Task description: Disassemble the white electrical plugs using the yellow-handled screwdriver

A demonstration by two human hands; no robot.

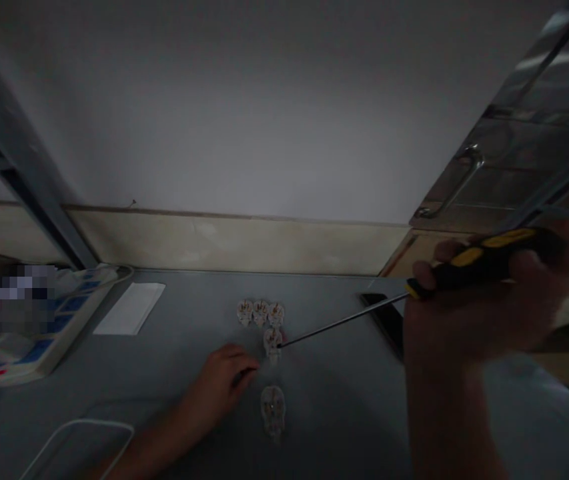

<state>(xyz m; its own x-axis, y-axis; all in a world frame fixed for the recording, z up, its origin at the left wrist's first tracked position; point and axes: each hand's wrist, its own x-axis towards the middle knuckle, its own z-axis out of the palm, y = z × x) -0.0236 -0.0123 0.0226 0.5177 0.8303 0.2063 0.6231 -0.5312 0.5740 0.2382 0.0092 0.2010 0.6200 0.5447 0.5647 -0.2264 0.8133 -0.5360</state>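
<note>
My right hand (484, 307) is closed round the black and yellow handle of a long screwdriver (469, 265). Its thin shaft runs down to the left, and the tip meets a small white plug part (272, 341) on the grey table (189, 373). My left hand (224, 381) rests on the table just left of that part, fingers curled, the fingertips close to it. Three more such parts (260, 312) lie in a row just behind. A clear plug cover (272, 408) lies nearer to me.
A white power strip (59, 320) with blue switches lies at the far left, a white paper slip (132, 308) beside it. A dark phone (387, 320) lies at the right. A white tray rim (79, 440) shows at the bottom left. A metal cabinet door (514, 147) stands at the right.
</note>
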